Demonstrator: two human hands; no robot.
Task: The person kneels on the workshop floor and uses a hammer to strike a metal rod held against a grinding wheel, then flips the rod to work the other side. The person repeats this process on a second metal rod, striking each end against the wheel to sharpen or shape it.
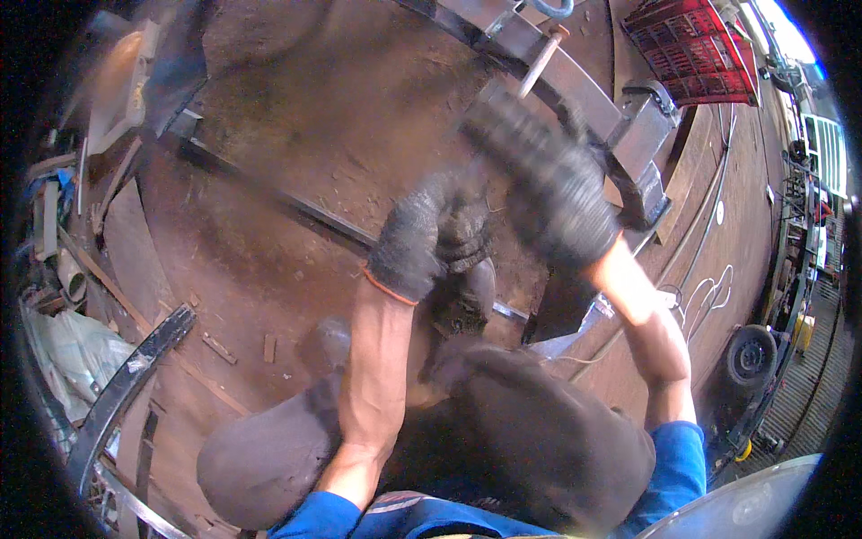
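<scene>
My left hand (411, 241), in a dark glove with an orange cuff edge, is low over the ground between my knees. Its fingers look curled beside a dark, crumpled-looking shape (463, 235); what they hold, if anything, is lost in the dark. Behind this hand a long dark metal bar (296, 208) runs off to the left. My right hand (566, 202), gloved too, is raised to the right and smeared by motion, so its grip is unclear. Close to its blurred far end is a pale rod with a rusty head (544, 59), by a steel frame (575, 85).
A red plastic crate (691, 45) stands at the far right. Cables (714, 296) trail over the brown ground, and a wheel (752, 354) lies at the right. At the left are a curved black metal piece (126, 386), scrap wood (135, 242) and plastic sheeting (76, 350).
</scene>
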